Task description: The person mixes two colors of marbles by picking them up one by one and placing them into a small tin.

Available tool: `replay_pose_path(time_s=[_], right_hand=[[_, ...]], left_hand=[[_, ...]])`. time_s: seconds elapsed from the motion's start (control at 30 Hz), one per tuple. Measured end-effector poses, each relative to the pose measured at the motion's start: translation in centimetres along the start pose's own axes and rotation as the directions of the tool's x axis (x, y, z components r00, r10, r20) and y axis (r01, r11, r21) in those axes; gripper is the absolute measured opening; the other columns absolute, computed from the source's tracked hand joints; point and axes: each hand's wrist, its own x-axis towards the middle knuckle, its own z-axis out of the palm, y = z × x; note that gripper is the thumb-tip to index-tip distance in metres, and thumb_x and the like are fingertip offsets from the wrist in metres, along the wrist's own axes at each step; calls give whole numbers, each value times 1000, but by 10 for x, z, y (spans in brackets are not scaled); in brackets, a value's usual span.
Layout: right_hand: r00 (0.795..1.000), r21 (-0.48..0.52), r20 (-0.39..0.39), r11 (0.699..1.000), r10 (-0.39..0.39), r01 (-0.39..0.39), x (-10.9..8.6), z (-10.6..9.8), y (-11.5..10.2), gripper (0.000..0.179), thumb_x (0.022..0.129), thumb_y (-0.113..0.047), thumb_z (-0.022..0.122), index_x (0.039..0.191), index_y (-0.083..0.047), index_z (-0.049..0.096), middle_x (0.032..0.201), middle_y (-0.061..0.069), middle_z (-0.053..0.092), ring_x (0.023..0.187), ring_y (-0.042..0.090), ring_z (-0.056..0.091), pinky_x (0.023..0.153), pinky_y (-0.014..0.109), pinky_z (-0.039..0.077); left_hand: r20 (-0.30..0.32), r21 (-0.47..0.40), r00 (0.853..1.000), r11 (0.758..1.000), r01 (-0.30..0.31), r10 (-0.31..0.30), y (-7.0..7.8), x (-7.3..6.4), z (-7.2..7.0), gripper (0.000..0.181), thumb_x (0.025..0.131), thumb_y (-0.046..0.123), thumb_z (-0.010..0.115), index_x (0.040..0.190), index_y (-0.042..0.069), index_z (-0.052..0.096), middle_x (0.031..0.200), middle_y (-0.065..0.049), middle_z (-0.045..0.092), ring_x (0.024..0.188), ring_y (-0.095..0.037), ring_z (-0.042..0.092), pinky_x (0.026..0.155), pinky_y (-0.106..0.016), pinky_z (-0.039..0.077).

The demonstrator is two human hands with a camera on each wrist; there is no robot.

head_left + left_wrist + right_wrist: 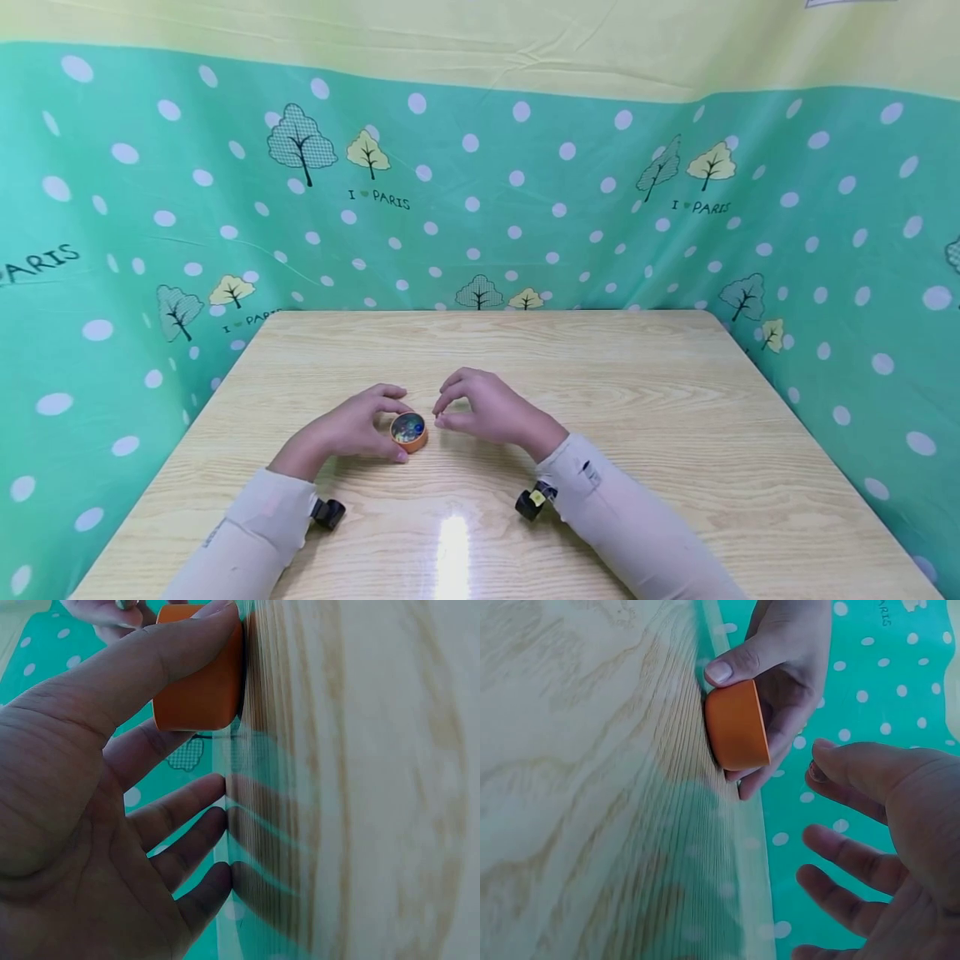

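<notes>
A small round orange container [417, 445] stands on the table left of the middle, with several shiny, dark and coloured little balls showing inside it, one of them blue. My left hand [358, 427] grips its wall [196, 697] between thumb and index finger, while the other fingers spread loosely towards the tabletop. Just right of the container, my right hand [491, 407] pinches a tiny shiny round bead [817, 773] between thumb and forefinger. In the right wrist view its remaining fingers are half curled and apart, above the table.
The light wood-grain table [600, 358] reaches back to a green polka-dot curtain [517, 204] that also hangs along both sides. A bright light reflection [453, 550] lies on the front of the tabletop. Black wrist cameras [327, 513] sit under both sleeves.
</notes>
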Motion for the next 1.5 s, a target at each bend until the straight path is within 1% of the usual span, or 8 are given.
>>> replay_pose_path(time_s=[0.27,0.47,0.63,0.7,0.87,1.2,1.4,1.5], right_hand=[[1000,-11,-15,1000,11,-12,6,4,-6,14,94,-34,77,106,-26,81,127,-2,67,121,17,60,108,42,47],[1000,5,-20,1000,0,1,10,9,-9,14,94,-35,78,105,-28,80,130,-1,65,123,17,59,108,42,46],[1000,7,-21,1000,-9,9,12,10,-13,14,93,-36,78,104,-28,81,129,-1,65,123,18,59,108,42,47],[1000,4,-19,1000,-8,8,13,11,-15,14,93,-37,78,104,-28,81,130,-1,65,123,18,59,108,42,47],[1000,7,-15,1000,7,-7,14,11,-18,14,93,-38,78,104,-29,81,131,-1,65,123,19,58,108,43,46],[1000,11,-24,1000,6,-6,18,13,-22,16,93,-38,78,107,-30,80,132,-3,64,124,19,57,108,43,46],[1000,16,-21,1000,15,-15,19,16,-22,17,93,-38,78,108,-30,80,131,-3,64,123,19,57,107,43,46],[1000,13,-18,1000,13,-13,18,16,-22,17,93,-39,78,108,-30,81,131,-3,64,123,19,58,107,43,47]], left_hand=[[10,7,1000,1000,2,-2,0,0,-1,62,66,44,98,122,30,74,160,-6,42,150,-42,34,116,-67,30],[16,12,1000,1000,-6,6,1,1,-2,59,66,45,98,119,32,75,160,-7,42,149,-43,35,116,-67,31],[15,17,1000,1000,-16,15,0,1,-1,59,66,45,97,119,34,74,160,-7,42,149,-42,36,116,-66,32],[16,21,1000,999,-25,24,0,2,-1,58,67,46,97,119,33,74,160,-8,42,149,-43,36,115,-66,33],[20,24,1000,999,-21,21,1,2,-2,56,68,46,96,118,35,75,160,-9,42,149,-43,36,115,-67,32],[10,41,999,998,-39,39,3,-1,-4,58,70,47,95,121,30,74,160,-11,42,148,-45,37,114,-66,34],[15,45,1000,999,-25,25,3,-2,-4,60,70,47,95,123,28,74,161,-10,42,149,-45,35,115,-67,33],[18,41,999,999,-29,28,4,-2,-4,61,70,46,95,124,27,74,161,-11,42,148,-45,35,114,-67,33]])
